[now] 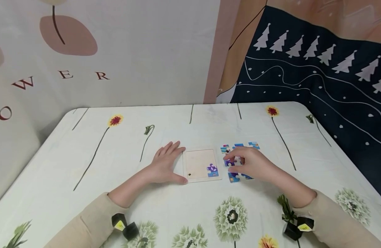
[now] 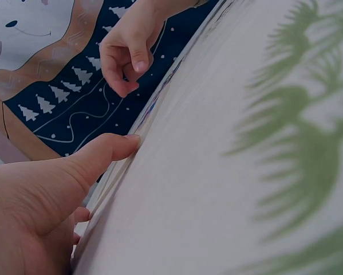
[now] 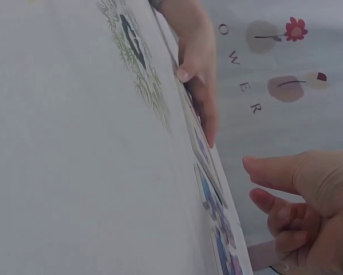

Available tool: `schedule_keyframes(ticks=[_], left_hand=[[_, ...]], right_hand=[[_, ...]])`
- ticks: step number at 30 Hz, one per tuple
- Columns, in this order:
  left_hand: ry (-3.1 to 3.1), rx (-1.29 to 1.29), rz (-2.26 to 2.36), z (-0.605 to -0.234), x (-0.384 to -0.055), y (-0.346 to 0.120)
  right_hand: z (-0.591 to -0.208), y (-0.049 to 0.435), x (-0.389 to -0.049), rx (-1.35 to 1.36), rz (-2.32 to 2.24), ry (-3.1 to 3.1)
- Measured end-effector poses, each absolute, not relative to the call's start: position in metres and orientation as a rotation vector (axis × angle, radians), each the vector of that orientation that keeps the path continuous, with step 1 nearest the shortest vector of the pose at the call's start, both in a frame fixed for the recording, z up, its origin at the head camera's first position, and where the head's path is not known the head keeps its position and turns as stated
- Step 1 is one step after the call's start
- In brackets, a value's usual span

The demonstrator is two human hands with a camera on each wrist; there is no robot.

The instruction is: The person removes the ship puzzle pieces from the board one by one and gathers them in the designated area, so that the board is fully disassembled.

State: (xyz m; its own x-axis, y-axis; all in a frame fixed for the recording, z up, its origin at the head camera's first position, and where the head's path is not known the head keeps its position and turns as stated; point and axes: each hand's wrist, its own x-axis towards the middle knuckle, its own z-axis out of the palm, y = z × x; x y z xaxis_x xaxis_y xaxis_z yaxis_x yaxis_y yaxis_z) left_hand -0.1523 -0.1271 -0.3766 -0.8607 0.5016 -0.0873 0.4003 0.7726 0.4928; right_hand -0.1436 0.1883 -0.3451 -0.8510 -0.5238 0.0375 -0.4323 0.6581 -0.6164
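A pale wooden puzzle tray (image 1: 199, 160) lies on the table with one jigsaw piece (image 1: 212, 170) in its lower right corner. My left hand (image 1: 166, 165) rests at the tray's left side, fingers spread, thumb tip at the near left corner. To the tray's right is a group of colourful jigsaw pieces (image 1: 233, 177), partly hidden by my right hand (image 1: 253, 162). That hand hovers over them, thumb and fingertips apart with nothing between them. In the right wrist view its fingers (image 3: 294, 217) are loosely bent, above the level of the pieces (image 3: 214, 209).
A white cloth (image 1: 165, 213) printed with flowers covers the table. Behind stands a pale printed wall hanging (image 1: 153, 51), and at the right a dark cloth (image 1: 302, 75) with white trees. A black wrist device (image 1: 125, 227) sits on each sleeve.
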Motion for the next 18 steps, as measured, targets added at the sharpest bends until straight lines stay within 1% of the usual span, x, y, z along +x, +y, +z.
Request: schedule_keyframes(ticks=[18], left_hand=[[2.750,0.703,0.696,-0.375,-0.151,-0.126]], right_hand=[[-0.353,0.160,-0.151,-0.923,-0.843,2.697]])
